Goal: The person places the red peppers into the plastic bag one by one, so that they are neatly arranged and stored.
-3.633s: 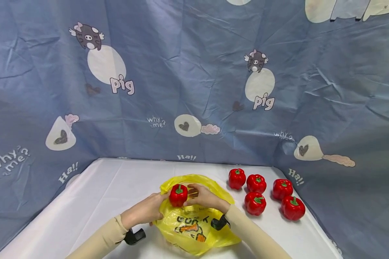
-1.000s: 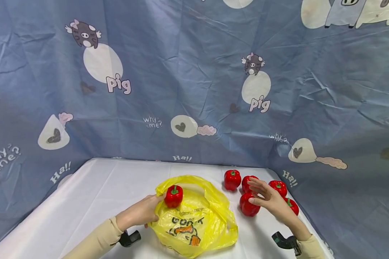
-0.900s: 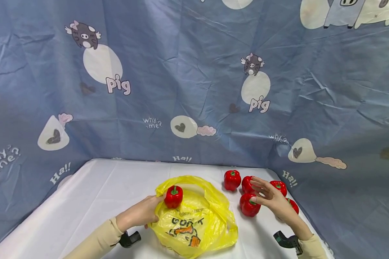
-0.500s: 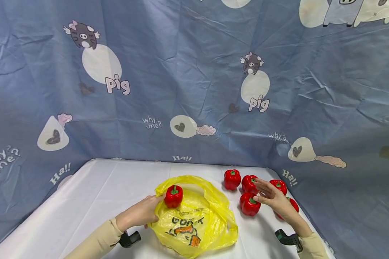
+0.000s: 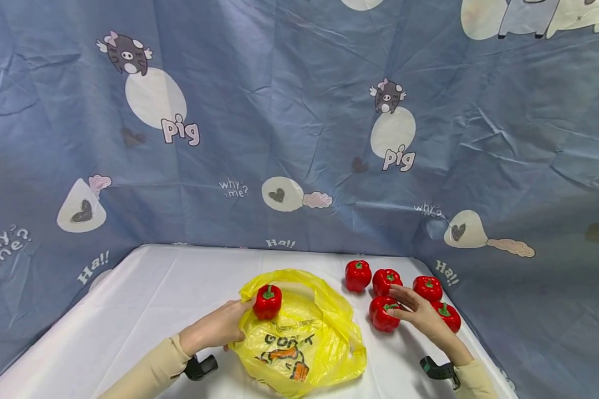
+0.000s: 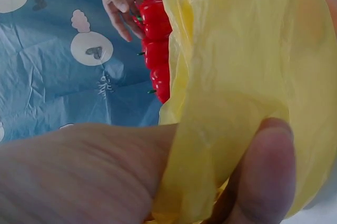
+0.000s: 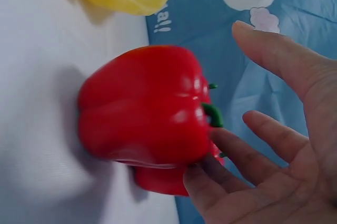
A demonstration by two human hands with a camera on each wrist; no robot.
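Note:
My left hand (image 5: pixel 218 324) grips the left rim of a yellow plastic bag (image 5: pixel 324 357). The left wrist view shows thumb and fingers pinching the bag's film (image 6: pixel 226 60). Inside the mouth, close to those fingers, sits a red bell pepper (image 5: pixel 266 308) with its green stem up. To the right, my right hand (image 5: pixel 421 315) hovers with fingers spread beside another red bell pepper (image 5: pixel 381 318). In the right wrist view its fingers are beside this bell pepper (image 7: pixel 142 108), near the stem; whether they touch it I cannot tell.
Several more red bell peppers stand around the right hand: two behind (image 5: pixel 358 276), one at the back right (image 5: pixel 427 288) and one to its right (image 5: pixel 448 317). A white cloth (image 5: pixel 179 277) covers the table, and a blue printed curtain (image 5: pixel 299 138) encloses it.
My right hand has left the pepper in the bag and moved right to the loose peppers. Over the last half second it dips slightly towards the front pepper. The left hand keeps its grip.

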